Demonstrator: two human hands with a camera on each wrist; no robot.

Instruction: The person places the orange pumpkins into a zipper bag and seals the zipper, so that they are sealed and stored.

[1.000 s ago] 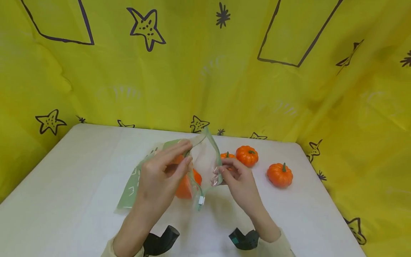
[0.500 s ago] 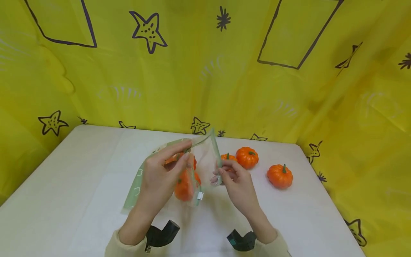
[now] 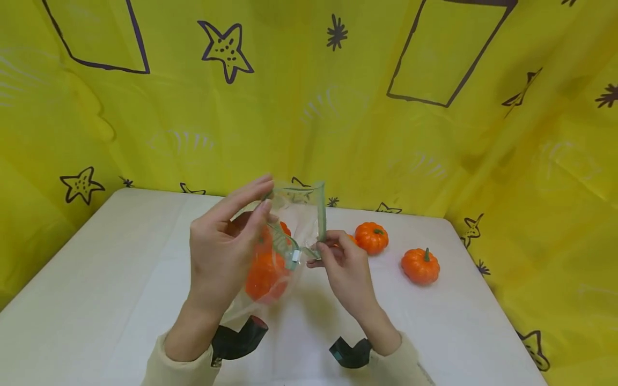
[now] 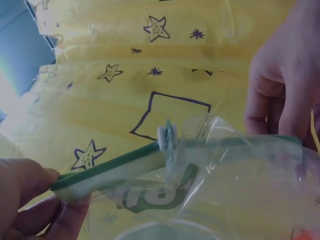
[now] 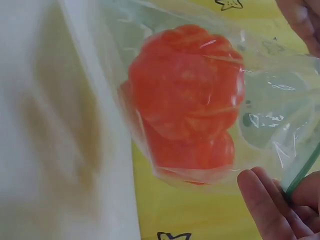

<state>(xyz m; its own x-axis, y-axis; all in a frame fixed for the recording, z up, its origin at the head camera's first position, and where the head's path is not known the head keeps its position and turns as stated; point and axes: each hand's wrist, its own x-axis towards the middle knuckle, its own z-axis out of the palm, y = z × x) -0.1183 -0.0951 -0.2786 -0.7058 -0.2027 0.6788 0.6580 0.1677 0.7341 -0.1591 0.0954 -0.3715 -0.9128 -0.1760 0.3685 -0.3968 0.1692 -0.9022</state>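
Observation:
Both hands hold a clear slider zip bag (image 3: 298,217) by its green-edged mouth, which gapes between them. My left hand (image 3: 224,241) pinches the left side of the rim between thumb and fingers. On the opposite side, my right hand (image 3: 345,268) pinches the rim's right edge. A white slider (image 3: 296,255) sits on the zip at the near end of the mouth. Inside the bag, orange toy pumpkins (image 5: 187,85) lie bunched at the bottom, seen through the plastic. In the left wrist view the green zip strip (image 4: 115,162) stretches from hand to hand.
Two orange pumpkins stand to the right on the white table (image 3: 120,257): one farther back (image 3: 372,238), another nearer the right edge (image 3: 420,266). A third pumpkin (image 3: 351,240) is mostly hidden behind my right hand. A yellow patterned curtain (image 3: 270,118) encloses the back and sides.
The left hand has moved left and up, and the right hand slightly left and up. The bag has turned with them, its mouth opening wider toward the head camera and its slider rising.

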